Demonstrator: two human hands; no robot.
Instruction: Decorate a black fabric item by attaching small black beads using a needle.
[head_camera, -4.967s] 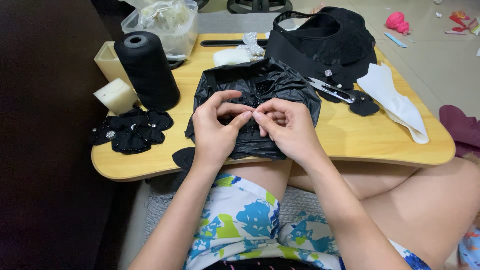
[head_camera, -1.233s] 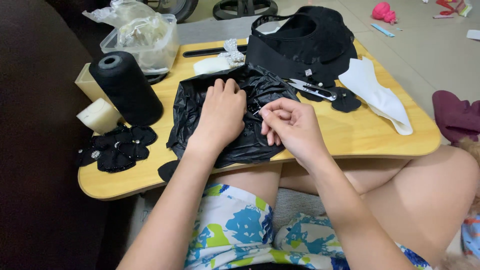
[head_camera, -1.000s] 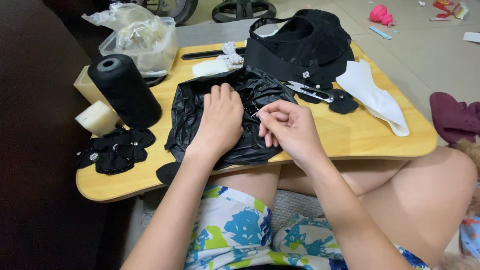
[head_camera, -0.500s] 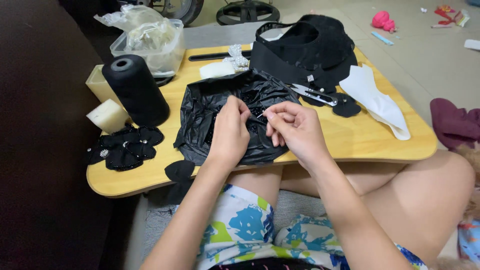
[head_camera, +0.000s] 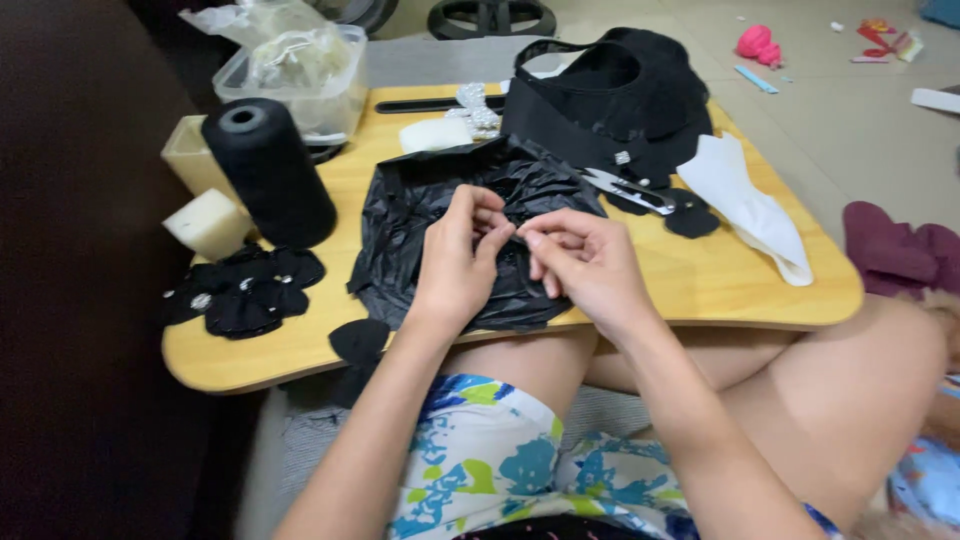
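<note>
Black crinkled plastic sheet (head_camera: 440, 215) lies mid-bench; left hand (head_camera: 462, 262) and right hand (head_camera: 585, 258) pinch something small over it, which could slip into the folds.

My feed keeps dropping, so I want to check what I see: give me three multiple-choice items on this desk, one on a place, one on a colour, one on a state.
1. Where does the thread cone stand on the wooden lap desk?
A. at the desk's left side
B. at its right edge
C. on the floor

2. What colour is the crinkled sheet under the hands?
A. white
B. black
C. pink

3. How are the two hands placed?
A. both flat on the thighs
B. one lifted off toward the clear tub
C. fingertips together over the sheet

Answers:
1 A, the cone is beside the pale blocks, left of the sheet.
2 B, the sheet is glossy black.
3 C, the left hand and right hand meet at their fingertips, pinching something too small to make out.
</note>
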